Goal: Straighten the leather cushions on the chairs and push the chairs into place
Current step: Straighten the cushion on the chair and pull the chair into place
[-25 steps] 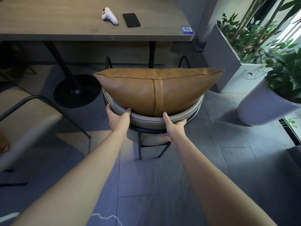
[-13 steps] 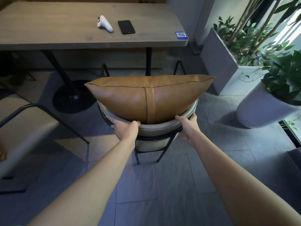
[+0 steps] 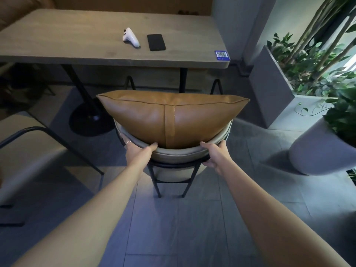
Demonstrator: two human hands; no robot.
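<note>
A tan leather cushion [image 3: 173, 116] with a centre strap stands upright against the curved beige backrest of a black-framed chair [image 3: 177, 157] in the middle of the view. My left hand [image 3: 137, 151] grips the backrest rim at its left. At the rim's right side my right hand [image 3: 213, 153] holds on, fingers wrapped around the frame. The chair faces the wooden table [image 3: 107, 45], its seat hidden behind the cushion.
On the table lie a white controller [image 3: 131, 37], a black phone [image 3: 156, 42] and a blue QR sticker [image 3: 221, 55]. A second beige chair [image 3: 34, 147] stands at the left. Grey planters with green plants [image 3: 316, 149] crowd the right. The table's black pedestal base [image 3: 90, 120] is ahead left.
The chair has moved forward toward the table. My right hand has slid from the middle of the backrest rim out to its right side.
</note>
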